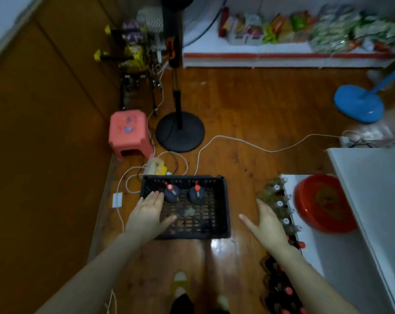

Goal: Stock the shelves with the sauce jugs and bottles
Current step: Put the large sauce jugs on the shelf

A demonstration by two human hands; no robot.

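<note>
**Both hands flat and empty, one over the crate, one by the bottle row**

The left fingers (154, 198) are held straight and close together, with the thumb spread toward three o'clock. Their tips lie just beside the left jug (171, 193), which is at one o'clock of them; whether they touch it cannot be told. The left hand (150, 214) is held over the left part of the black crate (226, 200). A right jug (197, 193) stands near the first. Both are dark with red caps and are set toward the crate's twelve o'clock wall.

The right fingers (262, 207) are likewise straight and together, with the thumb spread toward nine o'clock. The right hand (266, 223) is empty, at three o'clock of the crate and just beside a row of bottles (279, 203) on a low white shelf (316, 257). A red basin (323, 202) rests on that shelf at three o'clock of the bottles. A pink stool (129, 132) and a black fan base (180, 132) stand on the floor, at eleven and twelve o'clock of the crate.
</note>
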